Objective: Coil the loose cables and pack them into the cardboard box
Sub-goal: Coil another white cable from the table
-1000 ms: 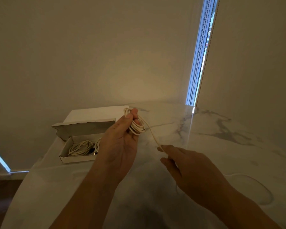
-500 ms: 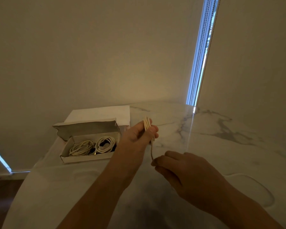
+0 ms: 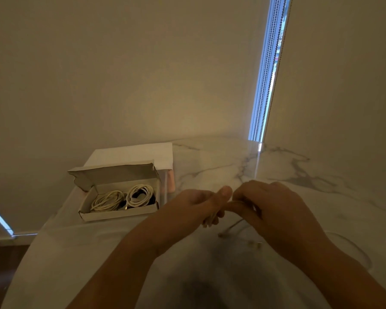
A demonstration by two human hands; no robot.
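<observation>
Head view: left hand (image 3: 187, 206) grip pinches the coiled cable (image 3: 210, 218); right hand (image 3: 270, 206) grip pinches its loose strand, beside the cardboard box (image 3: 120, 214).

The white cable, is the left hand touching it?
Touching. The head view shows the left hand gripping the bundled white cable, whose loops poke out below its fingers.

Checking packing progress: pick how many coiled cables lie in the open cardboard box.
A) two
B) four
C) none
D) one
A: two pale coils lie side by side in the cardboard box, the left coil and the right coil.
</observation>
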